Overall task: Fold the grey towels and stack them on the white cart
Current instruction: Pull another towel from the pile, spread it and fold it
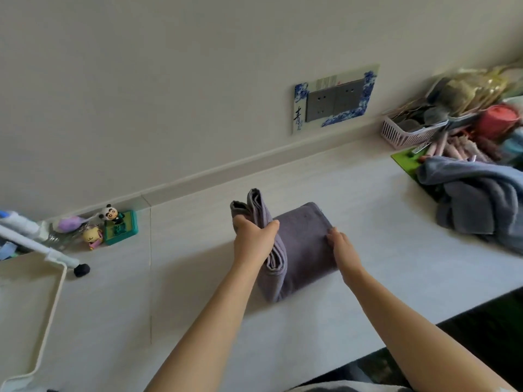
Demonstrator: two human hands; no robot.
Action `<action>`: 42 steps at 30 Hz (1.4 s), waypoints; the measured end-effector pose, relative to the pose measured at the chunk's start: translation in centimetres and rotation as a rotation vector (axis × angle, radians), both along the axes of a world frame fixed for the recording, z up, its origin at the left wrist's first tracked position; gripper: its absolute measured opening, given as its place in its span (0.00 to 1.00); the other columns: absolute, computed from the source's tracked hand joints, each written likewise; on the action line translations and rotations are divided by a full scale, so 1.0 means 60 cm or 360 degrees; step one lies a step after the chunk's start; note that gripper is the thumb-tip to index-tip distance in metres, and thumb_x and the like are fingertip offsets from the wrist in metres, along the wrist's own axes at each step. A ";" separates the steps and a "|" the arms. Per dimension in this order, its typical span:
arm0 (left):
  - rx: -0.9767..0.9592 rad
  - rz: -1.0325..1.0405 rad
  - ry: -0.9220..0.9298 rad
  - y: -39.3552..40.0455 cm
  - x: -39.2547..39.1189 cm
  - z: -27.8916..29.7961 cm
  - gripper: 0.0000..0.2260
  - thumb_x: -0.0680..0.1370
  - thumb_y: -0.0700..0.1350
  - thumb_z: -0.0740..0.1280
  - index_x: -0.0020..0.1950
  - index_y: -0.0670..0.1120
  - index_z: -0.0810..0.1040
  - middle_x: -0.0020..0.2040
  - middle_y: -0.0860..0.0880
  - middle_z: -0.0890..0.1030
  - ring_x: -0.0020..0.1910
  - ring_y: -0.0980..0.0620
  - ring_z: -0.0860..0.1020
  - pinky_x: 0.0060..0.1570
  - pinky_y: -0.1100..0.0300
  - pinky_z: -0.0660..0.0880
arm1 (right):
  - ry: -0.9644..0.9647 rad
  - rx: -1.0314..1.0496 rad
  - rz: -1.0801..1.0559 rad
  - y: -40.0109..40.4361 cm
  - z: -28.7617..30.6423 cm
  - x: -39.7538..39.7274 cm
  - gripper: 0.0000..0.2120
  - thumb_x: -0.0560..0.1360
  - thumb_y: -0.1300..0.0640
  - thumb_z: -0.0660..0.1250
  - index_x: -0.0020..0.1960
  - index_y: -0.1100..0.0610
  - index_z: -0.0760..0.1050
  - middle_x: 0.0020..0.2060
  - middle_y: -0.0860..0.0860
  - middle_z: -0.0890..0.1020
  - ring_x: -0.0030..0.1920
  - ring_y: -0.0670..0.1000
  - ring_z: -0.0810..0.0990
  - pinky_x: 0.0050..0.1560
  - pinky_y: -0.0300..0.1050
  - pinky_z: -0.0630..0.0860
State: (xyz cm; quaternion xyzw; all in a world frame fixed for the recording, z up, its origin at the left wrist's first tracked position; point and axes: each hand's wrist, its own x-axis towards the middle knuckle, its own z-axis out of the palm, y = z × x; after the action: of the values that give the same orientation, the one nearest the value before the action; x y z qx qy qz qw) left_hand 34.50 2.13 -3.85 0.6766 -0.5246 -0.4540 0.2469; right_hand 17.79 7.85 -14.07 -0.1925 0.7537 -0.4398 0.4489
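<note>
A grey towel point(304, 244), folded into several layers, lies in the middle of the white counter point(368, 250). My left hand point(253, 240) grips its left half and holds that half raised upright, layers showing at the top. My right hand point(341, 247) presses flat on the towel's right edge, fingers straight. A heap of unfolded grey and blue-grey towels point(475, 205) lies at the right of the counter. The white cart point(42, 312) shows its rim and top shelf at the lower left, beside the counter.
Small toy figures and a green box point(120, 227) stand by the wall at left. A pink basket point(407, 134) and cluttered items fill the far right corner. A wall socket plate point(335, 101) sits above the counter. The counter's front edge runs diagonally at lower right.
</note>
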 end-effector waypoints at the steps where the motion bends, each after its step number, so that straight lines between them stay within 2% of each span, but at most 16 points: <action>1: -0.0027 -0.0010 0.0000 -0.001 -0.019 -0.001 0.23 0.74 0.48 0.69 0.62 0.41 0.62 0.54 0.45 0.77 0.57 0.43 0.77 0.53 0.57 0.71 | -0.0115 0.0012 0.0053 -0.001 0.002 -0.014 0.23 0.81 0.44 0.50 0.64 0.58 0.71 0.63 0.54 0.76 0.61 0.52 0.72 0.60 0.45 0.66; 3: -0.0065 -0.0031 -0.0008 0.000 -0.059 -0.005 0.19 0.74 0.46 0.69 0.56 0.41 0.63 0.45 0.49 0.76 0.54 0.44 0.78 0.49 0.59 0.70 | -0.0441 -0.0023 0.0149 -0.001 0.010 -0.037 0.27 0.82 0.44 0.47 0.70 0.60 0.66 0.65 0.55 0.73 0.68 0.54 0.69 0.65 0.45 0.65; 6: -0.0108 -0.0080 -0.0087 -0.003 -0.121 -0.026 0.16 0.75 0.45 0.68 0.52 0.43 0.61 0.52 0.43 0.79 0.53 0.42 0.78 0.48 0.57 0.70 | -0.0700 -0.0047 0.0282 -0.004 0.020 -0.066 0.31 0.81 0.41 0.43 0.73 0.62 0.60 0.69 0.58 0.69 0.70 0.54 0.67 0.71 0.48 0.62; 14: -0.0047 -0.0131 -0.0275 -0.016 -0.235 -0.113 0.15 0.75 0.45 0.67 0.53 0.47 0.62 0.59 0.44 0.73 0.55 0.42 0.77 0.52 0.55 0.73 | -0.0806 0.0020 0.0436 -0.018 -0.010 -0.127 0.32 0.79 0.36 0.46 0.66 0.60 0.69 0.58 0.59 0.79 0.59 0.55 0.78 0.63 0.52 0.73; 16: 0.0068 -0.0143 -0.0224 -0.017 -0.249 -0.134 0.14 0.76 0.46 0.66 0.57 0.45 0.65 0.61 0.44 0.73 0.56 0.43 0.77 0.54 0.55 0.74 | -0.0649 0.0086 0.0481 -0.023 -0.015 -0.138 0.31 0.77 0.34 0.48 0.62 0.57 0.74 0.56 0.56 0.81 0.57 0.53 0.79 0.62 0.52 0.74; 18: 0.0165 -0.0071 -0.0025 -0.023 -0.253 -0.136 0.12 0.77 0.46 0.63 0.59 0.44 0.68 0.59 0.43 0.75 0.48 0.46 0.79 0.49 0.55 0.78 | -0.0365 0.0107 0.0620 -0.027 -0.011 -0.147 0.30 0.75 0.32 0.53 0.60 0.54 0.76 0.55 0.51 0.81 0.56 0.49 0.78 0.60 0.47 0.73; 20: 0.0130 -0.0033 0.0158 -0.021 -0.239 -0.123 0.09 0.79 0.42 0.59 0.58 0.44 0.72 0.55 0.44 0.77 0.41 0.50 0.79 0.42 0.61 0.78 | -0.0117 0.0076 0.0789 -0.032 -0.001 -0.147 0.24 0.75 0.38 0.60 0.60 0.55 0.74 0.53 0.49 0.79 0.55 0.49 0.76 0.52 0.41 0.72; 21: -0.0032 -0.0056 0.0106 -0.017 -0.226 -0.118 0.10 0.79 0.40 0.57 0.57 0.44 0.75 0.54 0.46 0.77 0.43 0.50 0.79 0.46 0.62 0.76 | 0.0019 0.0078 0.0874 -0.033 0.000 -0.144 0.21 0.75 0.42 0.64 0.61 0.55 0.72 0.53 0.50 0.79 0.55 0.50 0.77 0.50 0.40 0.71; 24: -0.0849 -0.0097 -0.0718 -0.008 -0.167 -0.140 0.15 0.74 0.39 0.57 0.53 0.43 0.81 0.56 0.45 0.77 0.55 0.43 0.77 0.54 0.53 0.72 | 0.0578 0.0117 0.1168 -0.036 -0.005 -0.131 0.14 0.76 0.52 0.64 0.58 0.56 0.69 0.53 0.53 0.79 0.53 0.55 0.77 0.44 0.41 0.67; 25: -0.0926 -0.0160 -0.0990 -0.009 -0.150 -0.155 0.17 0.72 0.42 0.58 0.56 0.44 0.81 0.60 0.43 0.77 0.58 0.41 0.76 0.57 0.48 0.71 | 0.0712 0.0105 0.1190 -0.038 -0.011 -0.125 0.09 0.77 0.54 0.61 0.55 0.56 0.68 0.52 0.55 0.79 0.51 0.56 0.77 0.42 0.42 0.66; 28: -0.0653 -0.0484 -0.1335 -0.013 -0.135 -0.188 0.26 0.73 0.55 0.57 0.69 0.49 0.71 0.72 0.41 0.67 0.70 0.38 0.66 0.65 0.35 0.62 | 0.0942 0.0132 0.1102 -0.035 -0.023 -0.103 0.15 0.79 0.57 0.53 0.64 0.58 0.68 0.54 0.56 0.77 0.52 0.57 0.75 0.46 0.46 0.70; 31: -0.0529 -0.0642 -0.1491 -0.015 -0.140 -0.203 0.28 0.74 0.60 0.53 0.72 0.52 0.67 0.73 0.43 0.66 0.71 0.36 0.64 0.65 0.30 0.57 | 0.1459 -0.0033 0.0973 -0.036 -0.039 -0.086 0.26 0.73 0.59 0.51 0.71 0.61 0.65 0.55 0.60 0.78 0.52 0.61 0.77 0.50 0.51 0.75; 33: -0.0535 -0.0656 -0.1526 -0.015 -0.142 -0.212 0.28 0.75 0.60 0.52 0.73 0.52 0.65 0.74 0.43 0.64 0.72 0.37 0.62 0.64 0.30 0.54 | 0.1544 -0.0174 0.1061 -0.040 -0.049 -0.088 0.28 0.71 0.58 0.51 0.71 0.54 0.67 0.61 0.61 0.76 0.58 0.62 0.76 0.57 0.52 0.72; 36: -0.0576 -0.0645 -0.1569 -0.013 -0.140 -0.221 0.27 0.76 0.60 0.52 0.74 0.53 0.62 0.75 0.44 0.62 0.73 0.38 0.60 0.65 0.30 0.53 | 0.1564 -0.0144 0.1245 -0.038 -0.062 -0.099 0.26 0.77 0.47 0.46 0.74 0.45 0.60 0.72 0.56 0.66 0.71 0.60 0.65 0.69 0.50 0.56; 39: -0.0631 -0.0631 -0.1547 -0.013 -0.138 -0.230 0.27 0.77 0.60 0.52 0.75 0.54 0.61 0.76 0.44 0.61 0.74 0.39 0.58 0.67 0.31 0.52 | 0.1489 -0.0060 0.1346 -0.039 -0.075 -0.098 0.30 0.75 0.40 0.37 0.76 0.44 0.50 0.76 0.52 0.57 0.75 0.55 0.55 0.73 0.51 0.52; 42: -0.0674 -0.0665 -0.1505 -0.015 -0.134 -0.235 0.26 0.77 0.59 0.53 0.75 0.53 0.61 0.76 0.45 0.60 0.75 0.40 0.58 0.68 0.32 0.52 | 0.1486 -0.0064 0.1352 -0.044 -0.082 -0.096 0.30 0.75 0.40 0.36 0.76 0.46 0.48 0.75 0.53 0.58 0.75 0.54 0.56 0.73 0.50 0.52</action>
State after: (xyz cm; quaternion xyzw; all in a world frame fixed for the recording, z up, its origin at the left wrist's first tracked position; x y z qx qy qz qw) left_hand 26.47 1.23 -17.92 0.6239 -0.7809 -0.0251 0.0199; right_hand 12.02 5.23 -18.97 -0.6549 0.7196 -0.1070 0.2043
